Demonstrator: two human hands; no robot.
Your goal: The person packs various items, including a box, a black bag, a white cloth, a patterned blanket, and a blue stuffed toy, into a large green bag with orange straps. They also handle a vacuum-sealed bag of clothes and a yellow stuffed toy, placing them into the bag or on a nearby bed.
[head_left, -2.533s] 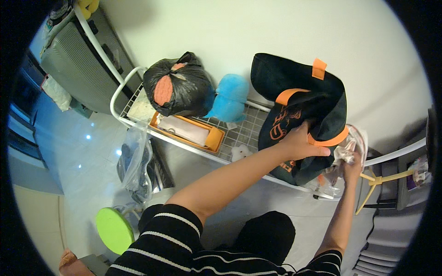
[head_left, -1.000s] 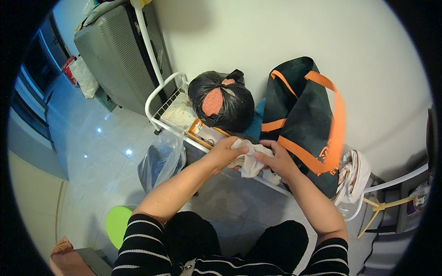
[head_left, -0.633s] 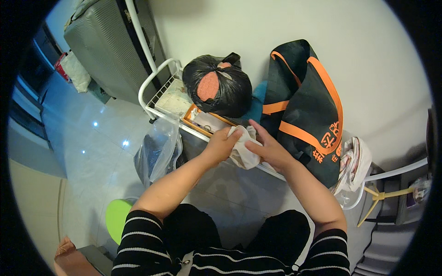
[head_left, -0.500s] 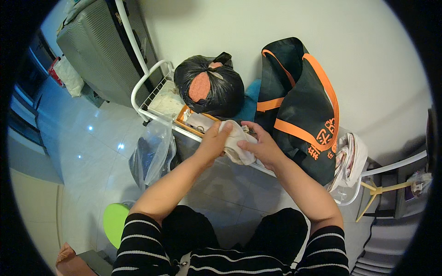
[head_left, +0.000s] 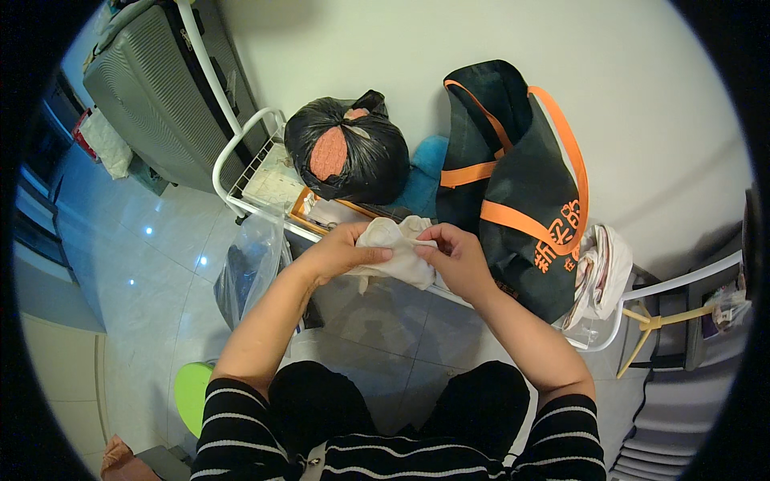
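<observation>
Between my two hands is a small, bunched white cloth (head_left: 399, 250); its folds hide what kind of piece it is. My left hand (head_left: 341, 255) grips its left side, thumb lying over the top. With thumb and forefinger, my right hand (head_left: 457, 260) pinches the right edge. The cloth is held above the front edge of a white metal rack (head_left: 227, 178). Just behind my left hand, a shallow orange-rimmed box (head_left: 301, 210) lies on the rack with small items inside.
A black plastic bag (head_left: 373, 164) with salmon-coloured fabric showing and a dark tote bag (head_left: 513, 172) with orange handles stand on the rack. Folded cloth (head_left: 597, 272) sits at its right end. A grey suitcase (head_left: 152, 88), clear bag (head_left: 253, 268) and green stool (head_left: 191, 397) are leftward.
The cloth has been turned and spread wider between my hands. My left hand has moved left, and my right fingers have closed into a pinch on the cloth's edge.
</observation>
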